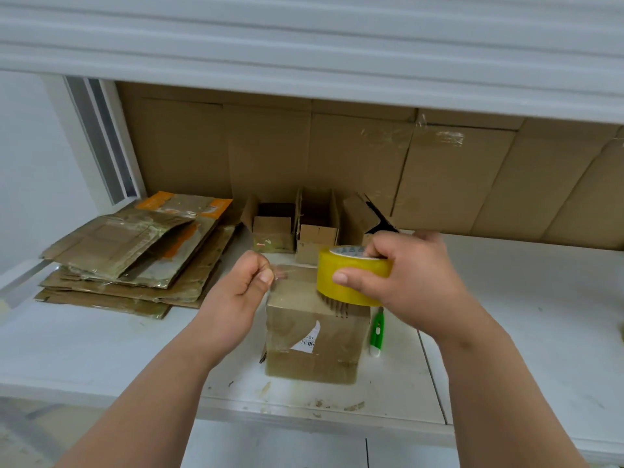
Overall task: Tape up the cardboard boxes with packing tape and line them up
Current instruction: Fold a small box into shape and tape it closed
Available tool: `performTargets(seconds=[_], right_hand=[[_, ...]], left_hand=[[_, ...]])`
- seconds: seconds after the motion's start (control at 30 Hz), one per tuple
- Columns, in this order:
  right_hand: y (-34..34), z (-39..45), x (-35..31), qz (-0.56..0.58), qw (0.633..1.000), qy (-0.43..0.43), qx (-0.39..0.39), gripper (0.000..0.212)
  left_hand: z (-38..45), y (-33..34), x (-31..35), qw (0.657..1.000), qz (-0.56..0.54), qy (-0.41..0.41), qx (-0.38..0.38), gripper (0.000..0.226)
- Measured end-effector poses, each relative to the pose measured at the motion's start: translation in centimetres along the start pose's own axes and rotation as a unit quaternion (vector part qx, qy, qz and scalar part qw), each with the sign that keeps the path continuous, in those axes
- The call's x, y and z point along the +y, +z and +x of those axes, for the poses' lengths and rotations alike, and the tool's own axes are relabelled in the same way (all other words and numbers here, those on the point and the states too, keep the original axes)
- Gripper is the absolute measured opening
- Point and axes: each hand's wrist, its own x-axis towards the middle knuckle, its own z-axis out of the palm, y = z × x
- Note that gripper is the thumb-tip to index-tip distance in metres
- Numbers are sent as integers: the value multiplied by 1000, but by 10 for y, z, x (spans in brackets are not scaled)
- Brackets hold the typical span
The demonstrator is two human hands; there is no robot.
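1 tape roll (353,276) in right hand (401,282) | left hand (243,282) pinches tape | 4 boxes (314,332)

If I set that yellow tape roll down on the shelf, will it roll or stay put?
On its flat side the tape roll should stay put; on its rim it would probably roll on the smooth white shelf. It looks stiff enough in the right hand to keep its shape.
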Motion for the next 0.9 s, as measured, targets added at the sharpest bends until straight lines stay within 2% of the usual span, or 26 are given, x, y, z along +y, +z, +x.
performTargets(seconds=[0.07, 0.3, 0.43, 0.57, 0.67, 0.77, 0.9], right_hand=[[-5, 0, 1, 22, 1000, 17, -12, 60], [2, -12, 22, -20, 992, -6, -121, 32], [4, -21, 33, -17, 992, -5, -126, 32], [8, -25, 38, -13, 993, -11, -116, 36], [12, -25, 40, 5, 995, -12, -94, 42], [13, -22, 42, 19, 997, -10, -72, 46], [15, -23, 42, -4, 995, -28, -98, 37]], left_hand=[[1, 2, 1, 1000, 13, 0, 1, 20], [6, 7, -7, 1000, -1, 9, 23, 22], [6, 13, -9, 998, 5, 38, 43, 24], [2, 18, -5, 996, -71, 22, 51, 36], [1, 21, -3, 993, -101, 6, 56, 22], [2, 23, -6, 993, -97, -7, 64, 19], [4, 23, -8, 994, -76, -9, 76, 19]])
